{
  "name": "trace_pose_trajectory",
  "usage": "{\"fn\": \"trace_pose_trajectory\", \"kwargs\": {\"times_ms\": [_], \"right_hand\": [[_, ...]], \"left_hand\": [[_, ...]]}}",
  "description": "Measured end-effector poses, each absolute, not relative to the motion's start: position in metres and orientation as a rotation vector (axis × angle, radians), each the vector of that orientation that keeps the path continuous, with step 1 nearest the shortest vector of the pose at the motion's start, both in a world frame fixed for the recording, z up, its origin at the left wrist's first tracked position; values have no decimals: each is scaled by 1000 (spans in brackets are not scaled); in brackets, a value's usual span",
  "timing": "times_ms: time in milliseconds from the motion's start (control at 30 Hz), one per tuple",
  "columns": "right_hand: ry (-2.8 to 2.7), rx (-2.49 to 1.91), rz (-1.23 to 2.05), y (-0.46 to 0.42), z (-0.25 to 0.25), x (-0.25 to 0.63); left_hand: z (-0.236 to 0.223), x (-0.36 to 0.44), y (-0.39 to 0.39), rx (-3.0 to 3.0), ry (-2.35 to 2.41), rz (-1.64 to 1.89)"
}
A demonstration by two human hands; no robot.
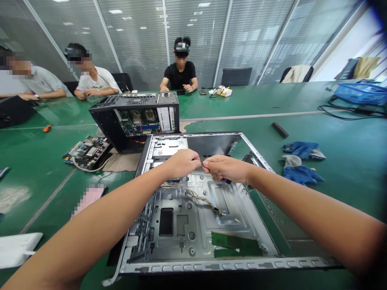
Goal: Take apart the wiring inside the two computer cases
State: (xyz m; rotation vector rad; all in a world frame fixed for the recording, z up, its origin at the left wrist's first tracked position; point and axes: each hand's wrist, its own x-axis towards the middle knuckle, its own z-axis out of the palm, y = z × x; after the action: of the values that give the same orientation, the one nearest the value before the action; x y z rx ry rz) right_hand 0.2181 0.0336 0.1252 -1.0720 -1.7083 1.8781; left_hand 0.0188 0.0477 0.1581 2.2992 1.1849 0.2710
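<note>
An opened metal computer case (181, 266) lies flat in front of me. Over its middle, my left hand (184, 162) and my right hand (225, 167) meet at the fingertips. Both are closed in a pinch, and what sits between them is too small to make out. Below them a bundle of twisted cables (201, 197) runs across the case floor. Two green circuit strips (236, 241), perhaps memory modules, rest at the near right inside the case.
Behind stands a second case (133, 100) with a motherboard inside. A loose motherboard (90, 152) lies left of it, a pink-covered phone (90, 197) nearer me. Blue gloves (302, 173), a dark bar (279, 130) and a blue basket (361, 93) are right. Several people (180, 72) sit across the table.
</note>
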Motion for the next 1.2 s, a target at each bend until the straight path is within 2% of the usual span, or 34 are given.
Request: {"fn": "trace_pose_trajectory", "kwargs": {"times_ms": [433,700,867,1100,1200], "right_hand": [[-1712,-1134,1805,33,126,221],[-1760,-1152,1724,34,124,219],[-1948,-1253,1483,35,125,216],[-2237,-1232,899,36,124,213],[-2266,-1253,796,33,125,211]], "left_hand": [[149,11,44,2816,966,451],[153,14,43,2510,1116,480],[154,14,44,2260,1209,483],[151,12,49,1901,1162,494],[151,12,50,1737,1155,475]]}}
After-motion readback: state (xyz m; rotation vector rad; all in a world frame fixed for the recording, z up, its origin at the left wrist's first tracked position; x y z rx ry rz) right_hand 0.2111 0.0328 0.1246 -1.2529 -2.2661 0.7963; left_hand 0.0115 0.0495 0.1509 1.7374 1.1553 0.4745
